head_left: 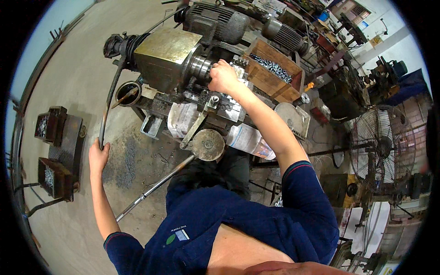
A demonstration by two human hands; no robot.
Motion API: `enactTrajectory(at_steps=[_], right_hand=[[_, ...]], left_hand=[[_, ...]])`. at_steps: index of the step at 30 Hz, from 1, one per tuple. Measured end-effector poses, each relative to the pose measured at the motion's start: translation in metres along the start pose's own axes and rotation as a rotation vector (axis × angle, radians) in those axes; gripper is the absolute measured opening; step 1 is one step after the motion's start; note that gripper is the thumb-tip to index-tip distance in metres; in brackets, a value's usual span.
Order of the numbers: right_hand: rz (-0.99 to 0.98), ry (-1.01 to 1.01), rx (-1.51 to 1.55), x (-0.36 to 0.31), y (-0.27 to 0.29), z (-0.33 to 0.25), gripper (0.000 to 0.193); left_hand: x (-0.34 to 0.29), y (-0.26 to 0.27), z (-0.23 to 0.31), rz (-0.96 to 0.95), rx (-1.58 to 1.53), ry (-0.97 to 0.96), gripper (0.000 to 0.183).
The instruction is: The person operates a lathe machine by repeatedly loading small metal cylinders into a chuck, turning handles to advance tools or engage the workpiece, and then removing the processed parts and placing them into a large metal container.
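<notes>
1. While the left hand (98,159) is closed around the lower end of a long lever (104,120) toward 9 o'clock, the right hand (224,78) is at 12 o'clock, with its fingers bent close against the bright spindle (199,68) of the machine. The two hands are well apart.

2. The lever goes up from the left fist toward 10 o'clock, beside the metal housing (167,46). The spindle comes out from this housing, just left of the right fingers. At 1 o'clock stands a wooden crate (262,79) with many small metal parts (272,68).

3. In my judgement, the step in hand is work at the spindle end, with the lever under control of the left hand. The next move probably calls for a steady left grip and careful right fingers, because hard metal edges are very near them.

4. Behind the right hand, the fingertips are hidden, so I cannot tell if they hold a small part or only touch the spindle. The lever's upper end is difficult to follow among dark fittings, and the black round border cuts off the outer room.
</notes>
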State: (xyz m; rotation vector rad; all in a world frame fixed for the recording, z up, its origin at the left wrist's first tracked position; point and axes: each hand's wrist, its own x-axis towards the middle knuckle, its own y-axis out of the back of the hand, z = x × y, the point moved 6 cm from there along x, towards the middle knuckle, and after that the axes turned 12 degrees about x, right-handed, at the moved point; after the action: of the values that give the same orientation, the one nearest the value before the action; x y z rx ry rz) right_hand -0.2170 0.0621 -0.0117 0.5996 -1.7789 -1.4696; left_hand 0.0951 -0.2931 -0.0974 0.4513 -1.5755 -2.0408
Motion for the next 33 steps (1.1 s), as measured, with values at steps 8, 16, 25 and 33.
enactTrajectory(at_steps=[8,16,25,33], right_hand=[[-0.015,0.003,-0.041,0.001,-0.004,0.001,0.025],[-0.005,0.022,0.067,0.007,-0.008,0.004,0.030],[-0.053,0.004,0.069,0.003,-0.010,0.008,0.033],[-0.083,-0.072,0.095,0.004,-0.011,0.010,0.035]], left_hand=[[-0.003,0.008,0.011,0.061,0.063,-0.027,0.042],[0.003,0.006,0.008,-0.018,0.090,0.003,0.037],[0.019,0.015,-0.019,0.096,0.478,-0.035,0.030],[0.110,0.039,-0.110,0.237,0.724,-0.157,0.008]])
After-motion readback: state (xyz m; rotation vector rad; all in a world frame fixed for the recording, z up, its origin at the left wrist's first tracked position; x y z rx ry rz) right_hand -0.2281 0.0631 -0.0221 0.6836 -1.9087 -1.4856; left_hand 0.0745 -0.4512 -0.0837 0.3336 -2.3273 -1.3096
